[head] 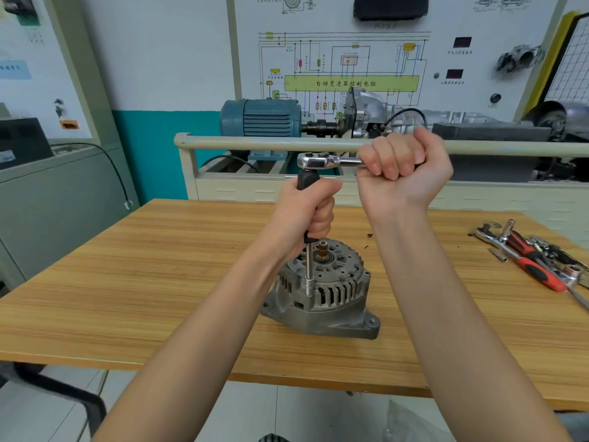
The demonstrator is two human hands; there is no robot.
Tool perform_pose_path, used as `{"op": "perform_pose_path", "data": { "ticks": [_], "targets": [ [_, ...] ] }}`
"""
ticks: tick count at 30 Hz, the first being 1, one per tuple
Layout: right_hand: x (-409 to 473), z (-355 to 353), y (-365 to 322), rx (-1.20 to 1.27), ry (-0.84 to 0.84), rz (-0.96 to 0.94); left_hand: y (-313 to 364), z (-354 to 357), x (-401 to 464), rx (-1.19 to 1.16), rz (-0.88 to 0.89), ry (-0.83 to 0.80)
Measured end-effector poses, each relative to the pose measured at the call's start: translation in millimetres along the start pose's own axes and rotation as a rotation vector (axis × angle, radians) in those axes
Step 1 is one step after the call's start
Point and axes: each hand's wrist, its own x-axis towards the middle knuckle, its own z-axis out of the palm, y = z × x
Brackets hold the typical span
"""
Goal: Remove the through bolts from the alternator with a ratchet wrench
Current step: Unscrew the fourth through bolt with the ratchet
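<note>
A grey alternator (328,295) stands on the wooden table (159,266), its copper-tipped shaft pointing up. A chrome ratchet wrench (322,161) sits level on top of a black-handled extension driver (307,180). The driver's thin steel shaft (309,269) runs straight down to the alternator's front housing. My left hand (310,212) grips the black driver handle upright. My right hand (401,161) grips the ratchet's handle, which points to the right. The bolt under the socket is hidden.
A pile of tools with red-and-black handled screwdrivers (535,266) and sockets lies at the table's right edge. Behind the table stands a training rig with a beige rail (255,143), a blue motor (261,118) and a wiring-diagram board (350,65). A grey cabinet (57,202) is at left.
</note>
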Motion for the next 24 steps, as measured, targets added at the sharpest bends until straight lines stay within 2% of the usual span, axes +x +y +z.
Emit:
{"op": "perform_pose_path", "data": {
  "ticks": [3,6,8,11,14,16,19,24],
  "targets": [
    [-19.5,7.6,9.0,-0.173,-0.136,-0.125,0.1,2.7,-3.7,0.022,0.033,0.131],
    [-40.3,9.1,22.7,-0.335,-0.324,-0.371,-0.2,7.8,-3.5,0.064,0.037,0.239],
    [-47.5,7.7,25.9,-0.370,-0.387,-0.470,-1.0,11.4,-4.1,0.104,0.047,0.270],
    [-40.5,7.9,13.9,-0.350,-0.326,-0.344,-2.3,11.3,-5.6,0.133,0.054,0.239],
    [-20.1,5.1,1.1,-0.166,-0.113,-0.153,-0.9,2.4,-6.9,0.129,0.053,0.097],
    [-9.7,0.9,-2.5,-0.070,-0.020,-0.094,-5.8,-7.1,-10.8,0.230,0.070,0.005],
    [-0.8,-8.0,-6.6,0.011,-0.019,-0.023,-23.8,-22.4,-23.0,0.454,0.079,-0.021],
    [15.2,-15.4,-5.9,0.129,-0.002,0.134,-32.1,-31.0,-25.7,0.393,0.121,-0.094]
  ]
}}
